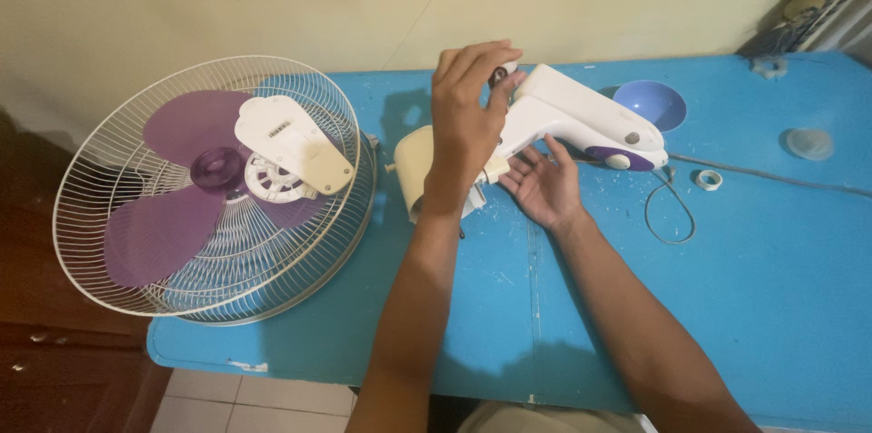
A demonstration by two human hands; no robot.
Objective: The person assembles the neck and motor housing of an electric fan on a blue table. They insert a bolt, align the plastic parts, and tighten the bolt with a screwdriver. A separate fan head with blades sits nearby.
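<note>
A white fan body [581,115] with purple trim lies on the blue table [772,260]. My left hand [468,115] is raised over its near end, fingertips pinched on a small dark knob [498,76] at the top. My right hand [543,186] lies palm up beneath the white neck and supports it. A cream motor housing [413,165] sits to the left of my left wrist, partly hidden by it.
At the table's left edge lie white wire fan grilles [136,242] holding a purple blade [177,188] and a white cover piece [291,142]. A purple bowl-shaped cap [658,101], a white ring [708,179], a clear cap [808,142] and a grey cord [772,177] are on the right.
</note>
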